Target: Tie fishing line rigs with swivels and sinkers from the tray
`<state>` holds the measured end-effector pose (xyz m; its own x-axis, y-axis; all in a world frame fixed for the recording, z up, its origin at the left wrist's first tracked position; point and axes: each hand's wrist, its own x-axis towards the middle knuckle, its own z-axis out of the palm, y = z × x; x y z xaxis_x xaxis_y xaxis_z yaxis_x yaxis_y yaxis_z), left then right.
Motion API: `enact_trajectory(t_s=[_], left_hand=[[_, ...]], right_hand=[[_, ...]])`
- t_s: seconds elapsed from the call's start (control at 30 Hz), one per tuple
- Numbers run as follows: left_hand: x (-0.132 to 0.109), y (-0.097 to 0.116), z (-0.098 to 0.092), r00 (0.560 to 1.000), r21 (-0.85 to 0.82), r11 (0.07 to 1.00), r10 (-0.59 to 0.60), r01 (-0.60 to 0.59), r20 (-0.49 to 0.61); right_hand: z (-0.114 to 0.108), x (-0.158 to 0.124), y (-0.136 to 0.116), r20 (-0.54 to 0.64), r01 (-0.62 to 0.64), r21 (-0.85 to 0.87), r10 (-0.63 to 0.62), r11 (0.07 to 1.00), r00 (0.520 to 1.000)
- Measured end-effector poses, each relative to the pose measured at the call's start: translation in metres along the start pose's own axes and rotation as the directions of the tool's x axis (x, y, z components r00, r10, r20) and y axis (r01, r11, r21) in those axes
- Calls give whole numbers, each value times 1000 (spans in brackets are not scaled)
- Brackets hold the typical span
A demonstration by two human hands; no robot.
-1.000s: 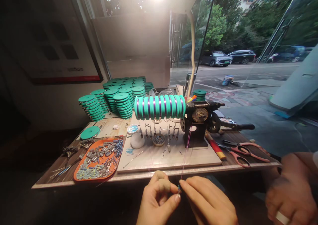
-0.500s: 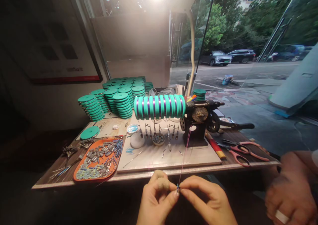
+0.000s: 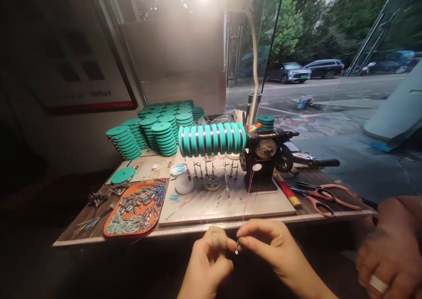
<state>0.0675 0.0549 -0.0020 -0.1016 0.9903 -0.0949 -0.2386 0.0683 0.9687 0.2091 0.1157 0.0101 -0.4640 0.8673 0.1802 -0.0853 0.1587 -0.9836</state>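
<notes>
A small metal fitting (image 3: 236, 248) with a blue sleeve and an eye at its lower end hangs at the tips of my right hand (image 3: 275, 248), pinched between thumb and forefinger. Thin purple line (image 3: 244, 204) runs from there up towards the black winder (image 3: 262, 169). My left hand (image 3: 211, 259) is curled close beside it, its forefinger touching the fitting and a tan cover on one finger. Whether its folded fingers hold any line is hidden. Teal foam spools (image 3: 211, 140) wound with purple line sit in a row on the winder's shaft.
An orange tray (image 3: 106, 228) of sinkers, sleeves and small fittings lies left. Stacked teal spools (image 3: 164, 138) stand behind. Small rigs hang above a bowl of beads (image 3: 211, 183). Pink-handled scissors (image 3: 321, 206) lie right, near another person's hand (image 3: 379, 259).
My left thumb has come off the fitting and dropped lower. My right hand has risen slightly and keeps its pinch, with the fitting's eye now showing below the fingertips.
</notes>
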Motion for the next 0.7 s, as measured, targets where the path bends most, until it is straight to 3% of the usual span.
enact_trajectory(t_s=[0.4,0.7], left_hand=[[0,0,1,998,-43,998,-57,56,-22],[1,-5,1,998,-63,997,-45,43,-34]], right_hand=[[-7,6,-5,149,-110,-45,116,993,982],[-11,12,-13,237,-7,-190,53,982,970]])
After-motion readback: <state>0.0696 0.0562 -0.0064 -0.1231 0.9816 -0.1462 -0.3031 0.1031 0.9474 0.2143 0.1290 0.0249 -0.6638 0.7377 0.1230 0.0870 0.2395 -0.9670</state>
